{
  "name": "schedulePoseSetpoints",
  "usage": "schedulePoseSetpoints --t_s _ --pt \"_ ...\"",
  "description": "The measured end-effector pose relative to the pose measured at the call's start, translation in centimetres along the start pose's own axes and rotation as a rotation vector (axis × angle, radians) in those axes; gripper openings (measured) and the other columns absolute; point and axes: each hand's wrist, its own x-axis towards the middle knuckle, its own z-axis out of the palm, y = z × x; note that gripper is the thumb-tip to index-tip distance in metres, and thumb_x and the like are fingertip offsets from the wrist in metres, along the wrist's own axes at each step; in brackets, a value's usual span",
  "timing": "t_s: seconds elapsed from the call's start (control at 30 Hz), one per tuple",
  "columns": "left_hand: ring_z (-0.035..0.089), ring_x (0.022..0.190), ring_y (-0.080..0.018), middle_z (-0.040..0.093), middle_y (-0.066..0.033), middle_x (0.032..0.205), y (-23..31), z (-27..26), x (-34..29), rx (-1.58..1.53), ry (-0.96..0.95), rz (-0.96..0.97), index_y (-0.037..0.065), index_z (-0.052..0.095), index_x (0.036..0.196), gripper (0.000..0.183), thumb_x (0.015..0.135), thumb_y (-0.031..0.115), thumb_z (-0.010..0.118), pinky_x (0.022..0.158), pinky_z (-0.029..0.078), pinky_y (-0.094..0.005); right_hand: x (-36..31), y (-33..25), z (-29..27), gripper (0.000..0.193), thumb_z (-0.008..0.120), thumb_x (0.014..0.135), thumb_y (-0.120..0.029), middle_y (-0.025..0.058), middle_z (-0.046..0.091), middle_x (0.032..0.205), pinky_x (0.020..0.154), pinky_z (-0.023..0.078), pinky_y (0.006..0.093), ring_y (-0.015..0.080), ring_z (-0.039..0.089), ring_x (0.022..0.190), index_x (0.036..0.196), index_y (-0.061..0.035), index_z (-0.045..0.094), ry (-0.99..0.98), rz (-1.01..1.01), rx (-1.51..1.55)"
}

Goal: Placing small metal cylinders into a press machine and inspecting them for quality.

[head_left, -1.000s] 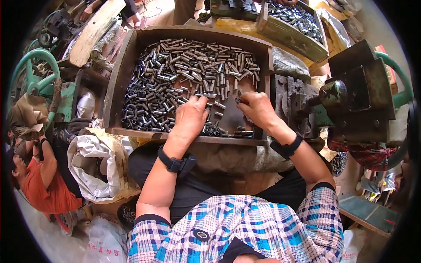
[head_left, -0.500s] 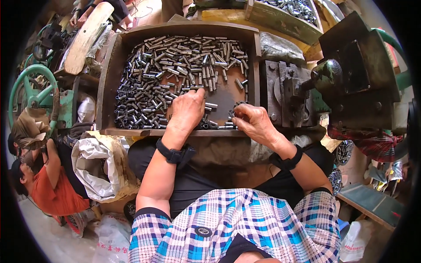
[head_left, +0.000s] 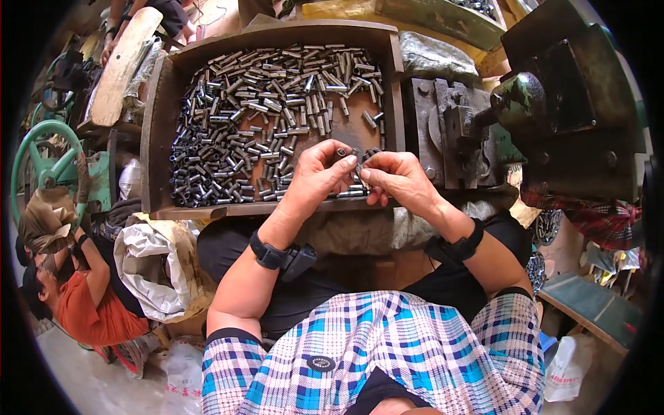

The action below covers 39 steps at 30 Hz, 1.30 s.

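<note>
Meeting now above the near edge of the brown tray (head_left: 228,211), the left hand (head_left: 315,176) and the right hand (head_left: 400,176), which were apart before, are both curled, their fingers nearly closed on short metal tubes (head_left: 342,152). Many loose tubes (head_left: 221,159) lie inside the tray, smooth, shiny cylinders with hollow round ends.
</note>
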Motion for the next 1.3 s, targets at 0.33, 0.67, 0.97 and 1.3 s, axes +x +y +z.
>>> schedulePoseSetpoints --t_s 0.33,0.67,0.97,1.3 --pt "0.054 0.057 -0.0053 0.058 0.0013 0.071 0.3 -0.3 0.2 0.077 0.271 0.113 0.003 0.057 0.092 0.015 0.085 0.014 0.064 0.050 0.044 -0.0181 -1.6 -1.3 0.3 0.015 0.058 0.086 -0.016 0.0010 0.058 0.068 0.047 0.045 0.0190 0.0088 0.061 0.055 0.085 -0.0012 0.059 -0.186 0.223 0.111" --pt "0.046 0.053 -0.0004 0.055 0.0042 0.068 0.2 1.1 0.0 0.261 0.020 0.087 0.003 0.059 0.091 0.016 0.084 0.016 0.066 0.045 0.037 -0.0153 -1.3 -2.4 -1.6 0.018 0.061 0.087 -0.016 0.0044 0.059 0.066 0.042 0.043 0.0188 0.0045 0.052 0.052 0.083 0.0016 0.057 0.280 -0.158 -0.307" --pt "0.043 0.049 0.0012 0.053 0.0065 0.064 0.6 2.4 -0.5 0.265 -0.077 -0.051 0.004 0.061 0.092 0.019 0.081 0.018 0.069 0.041 0.033 -0.0147 -1.1 -0.2 -0.6 0.017 0.063 0.086 -0.018 -0.0001 0.056 0.065 0.041 0.040 0.0170 0.0019 0.050 0.054 0.084 -0.0009 0.059 0.185 -0.129 0.043" --pt "0.049 0.046 -0.0057 0.055 -0.0007 0.064 0.4 1.9 -0.2 -0.187 0.061 -0.141 0.004 0.057 0.091 0.009 0.084 0.011 0.059 0.039 0.038 -0.0163 -1.2 -0.9 -1.7 0.016 0.059 0.088 -0.012 -0.0013 0.059 0.072 0.048 0.041 0.0149 0.0022 0.053 0.058 0.097 -0.0002 0.062 0.235 -0.163 0.022"
